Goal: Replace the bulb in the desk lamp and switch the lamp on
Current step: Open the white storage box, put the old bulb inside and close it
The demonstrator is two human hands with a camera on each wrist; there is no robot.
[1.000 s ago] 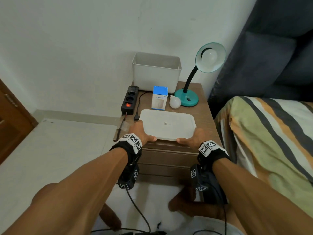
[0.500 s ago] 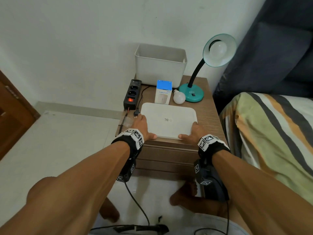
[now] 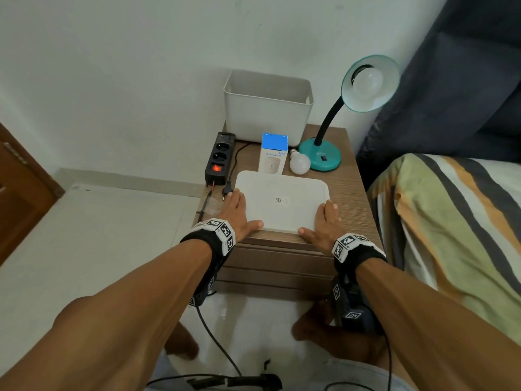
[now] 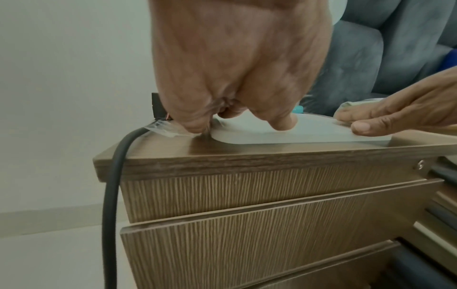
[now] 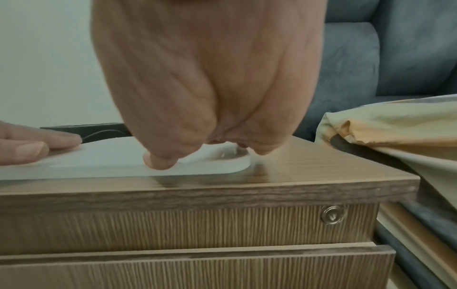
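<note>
The teal desk lamp stands at the back right of the nightstand, its shade turned toward me with a white bulb in the socket. A loose white bulb lies beside the lamp's base. In front of them lies a flat white lid. My left hand rests flat along its left edge and my right hand along its right edge, thumbs at the front corners. The left wrist view shows my left hand pressed down at the lid, and the right wrist view shows my right hand the same way.
A white bin stands against the wall, with a blue and white box in front of it. A black power strip with a glowing red switch lies at the left, a loose plug beside it. A striped bed borders the right.
Both hands have slid from the lid's front corners forward along its sides. The head view has moved closer over the nightstand.
</note>
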